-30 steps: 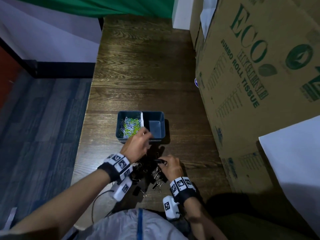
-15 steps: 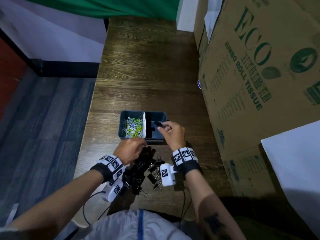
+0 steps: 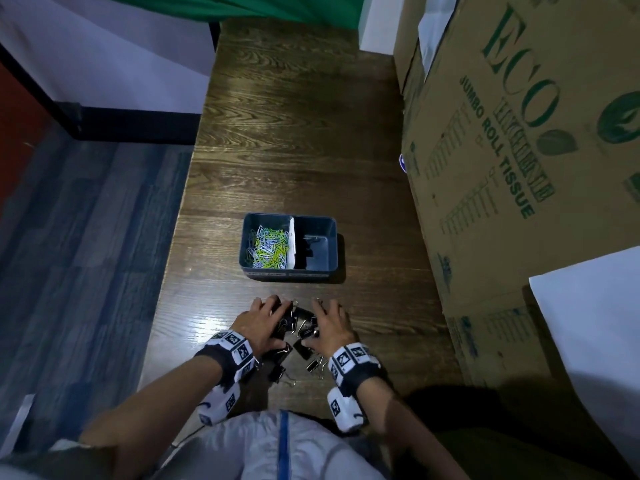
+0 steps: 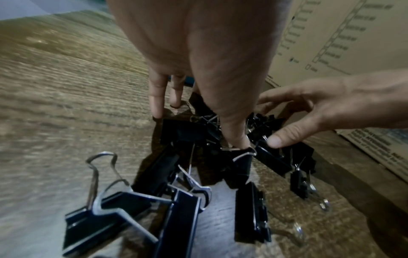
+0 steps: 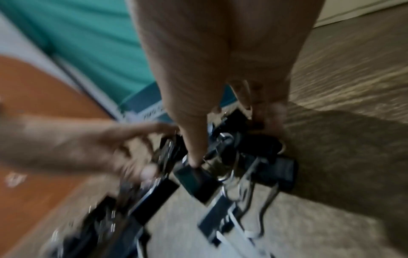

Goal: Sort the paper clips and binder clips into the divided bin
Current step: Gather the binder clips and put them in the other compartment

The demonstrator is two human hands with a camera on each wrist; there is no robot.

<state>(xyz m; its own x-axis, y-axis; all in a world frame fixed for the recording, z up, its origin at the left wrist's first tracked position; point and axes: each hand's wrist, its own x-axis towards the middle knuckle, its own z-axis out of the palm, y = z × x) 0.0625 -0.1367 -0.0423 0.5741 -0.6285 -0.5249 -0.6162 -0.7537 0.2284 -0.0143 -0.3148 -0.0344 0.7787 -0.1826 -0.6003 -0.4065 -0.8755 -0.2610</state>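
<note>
Your left hand and right hand rest with straight, loose fingers on the tangled heap of black metal binder clips near the blue divided plastic bin, so lifting one may drag linked neighbours out and spill them.

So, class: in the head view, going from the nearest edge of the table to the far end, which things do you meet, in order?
Hands, left and right, on the binder clips → divided bin → bare wooden table → green cloth.

Left hand and right hand rest on black binder clips near the divided bin.
</note>
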